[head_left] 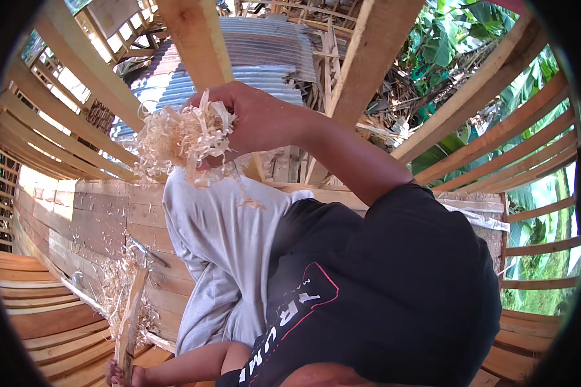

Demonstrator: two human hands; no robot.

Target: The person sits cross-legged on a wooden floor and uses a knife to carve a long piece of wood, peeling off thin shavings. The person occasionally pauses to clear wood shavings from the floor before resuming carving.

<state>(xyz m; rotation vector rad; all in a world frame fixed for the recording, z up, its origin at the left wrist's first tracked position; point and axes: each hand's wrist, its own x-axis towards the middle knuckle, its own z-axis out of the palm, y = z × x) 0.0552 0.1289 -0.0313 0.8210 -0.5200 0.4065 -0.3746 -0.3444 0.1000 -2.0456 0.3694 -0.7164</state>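
Nearest, at the bottom left of the view, the left hand (117, 373) is wrapped around the lower end of a wooden handle (130, 319). The handle's long axis runs almost upright, leaning slightly right toward its top, where a grey metal head (143, 250) sits just beside the plank wall (77, 219). The forearm behind this hand lies low and nearly level, coming in from the right along the bottom edge. A loose heap of wood shavings (119, 284) lies at the foot of the wall, around and behind the handle, on the curved planks of the floor (39, 316).

Higher and farther, the right hand (245, 119) is raised well above the left, fingers clenched on a pale bunch of curled shavings (184, 138). The bunch spills out to the left of the fist and hangs down a little below it. The arm bends at the elbow out of a black sleeve (400, 284) and rises up and leftward to the hand. A grey cloth (219, 251) hangs directly beneath the bunch, with a few stray curls caught on it.

The two hands are well apart, the held bunch up and right of the tool. Beyond stand slanted timber beams (193, 39), a corrugated metal sheet (265, 55) and green foliage (458, 39) at far right.
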